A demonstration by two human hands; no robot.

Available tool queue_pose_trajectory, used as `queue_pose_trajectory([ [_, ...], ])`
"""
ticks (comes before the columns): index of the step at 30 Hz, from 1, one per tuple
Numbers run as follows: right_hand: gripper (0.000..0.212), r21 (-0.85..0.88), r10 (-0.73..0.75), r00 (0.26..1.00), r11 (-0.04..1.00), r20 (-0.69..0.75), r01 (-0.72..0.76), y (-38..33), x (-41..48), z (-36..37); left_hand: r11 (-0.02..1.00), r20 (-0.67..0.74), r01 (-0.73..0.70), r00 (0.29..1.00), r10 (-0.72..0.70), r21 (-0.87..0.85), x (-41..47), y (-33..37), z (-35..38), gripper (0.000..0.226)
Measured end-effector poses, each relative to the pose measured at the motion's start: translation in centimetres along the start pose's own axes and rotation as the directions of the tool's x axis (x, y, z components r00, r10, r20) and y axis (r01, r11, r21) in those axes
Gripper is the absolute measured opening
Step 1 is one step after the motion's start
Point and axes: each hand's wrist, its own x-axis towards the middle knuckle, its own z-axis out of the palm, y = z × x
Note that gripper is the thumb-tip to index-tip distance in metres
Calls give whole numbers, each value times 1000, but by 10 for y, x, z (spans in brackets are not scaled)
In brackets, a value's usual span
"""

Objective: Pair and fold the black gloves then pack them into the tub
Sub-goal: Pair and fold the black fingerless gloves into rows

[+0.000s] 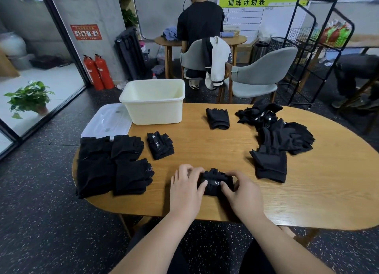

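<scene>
Gripping folded glove pair (215, 188) at near table edge: left hand (185, 184) fingers curled over its left end, right hand (243, 188) clasping its right end, both thumbs on white-lettered strap. Bundle rests on wooden table (205, 150). Cream tub (153, 109) at far left, well apart from bundle; clear lid (106, 122) touching its left side. Folded glove stack (96, 165) at left. Single folded pairs: labelled pair (160, 145) near tub, plain pair (217, 118) mid-table. Loose glove pile (283, 130) at right.

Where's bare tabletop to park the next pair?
Bare wood mid oval wooden table, between cream plastic tub and loose black glove heap. Also near edge right of right hand holding folded glove pair. Crowded: stacked black gloves at left.
</scene>
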Motion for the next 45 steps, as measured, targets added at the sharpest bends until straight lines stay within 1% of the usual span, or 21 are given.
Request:
queue_pose_trajectory([
  [2, 35, -101, -83, 995, 992, -57, 77, 3, -1, 7, 984, -15, -168, 985, 169, 60, 3, -3, 4, 22],
  [4, 43, -222, -234, 968, 952, -93, 209, 8, -1, 10, 945, 6, -319, 948, 319, 78, 7, -10, 9, 18],
  [6, 49, -335, -379, 925, 877, -40, 345, 11, 1, 11, 915, 34, -392, 920, 391, 95, 8, -17, 13, 21],
  [7, 49, -371, -407, 913, 846, 15, 383, 13, 3, 12, 911, 63, -397, 918, 392, 110, 8, -20, 12, 27],
  [8, 49, -397, -400, 914, 829, 70, 394, 15, 4, 13, 913, 113, -387, 920, 375, 124, 7, -21, 11, 36],
  [10, 48, -416, -350, 925, 827, 148, 379, 18, 7, 14, 925, 254, -355, 915, 314, 137, 5, -20, 5, 52],
  [11, 49, -414, -325, 929, 831, 178, 370, 18, 8, 15, 930, 338, -343, 898, 282, 134, 5, -19, 2, 58],
  [12, 52, -422, -304, 928, 828, 214, 369, 18, 10, 15, 937, 409, -326, 877, 251, 124, 4, -18, -1, 63],
  [14, 62, -450, -272, 915, 806, 297, 385, 16, 12, 16, 942, 475, -310, 853, 217, 128, 1, -15, -7, 68],
  [17, 71, -460, -231, 909, 803, 348, 380, 12, 12, 15, 934, 490, -319, 848, 204, 162, 1, -15, -6, 70],
  [20, 71, -454, -218, 915, 814, 341, 363, 8, 13, 15, 919, 503, -335, 842, 194, 207, 4, -17, -3, 73],
  [23, 71, -441, -216, 916, 823, 338, 357, 9, 13, 17, 915, 511, -345, 837, 198, 210, 6, -17, -2, 74],
  [25, 68, -426, -243, 917, 827, 315, 366, 11, 11, 18, 907, 493, -354, 845, 207, 227, 4, -16, -2, 75],
  [28, 64, -355, -316, 922, 854, 225, 380, 11, 5, 15, 905, 478, -355, 852, 212, 233, 2, -16, -4, 76],
  [30, 63, -321, -390, 901, 842, 190, 433, 16, 1, 16, 910, 482, -354, 849, 216, 217, 2, -16, -5, 75],
  [32, 60, -305, -435, 880, 826, 189, 474, 21, 0, 18, 913, 472, -354, 853, 225, 205, 2, -15, -8, 74],
  [35, 53, -294, -413, 893, 844, 178, 449, 22, 1, 20, 920, 406, -340, 882, 241, 194, -4, -15, -10, 71],
  [37, 47, -302, -410, 897, 845, 162, 441, 21, 2, 21, 909, 366, -359, 892, 267, 212, -8, -17, -9, 67],
  [40, 42, -298, -433, 889, 838, 148, 457, 21, 3, 20, 904, 372, -368, 887, 273, 216, -10, -17, -5, 63],
  [45, 42, -326, -446, 885, 823, 136, 465, 19, 1, 17, 912, 403, -339, 887, 227, 233, -7, -14, -4, 66],
])
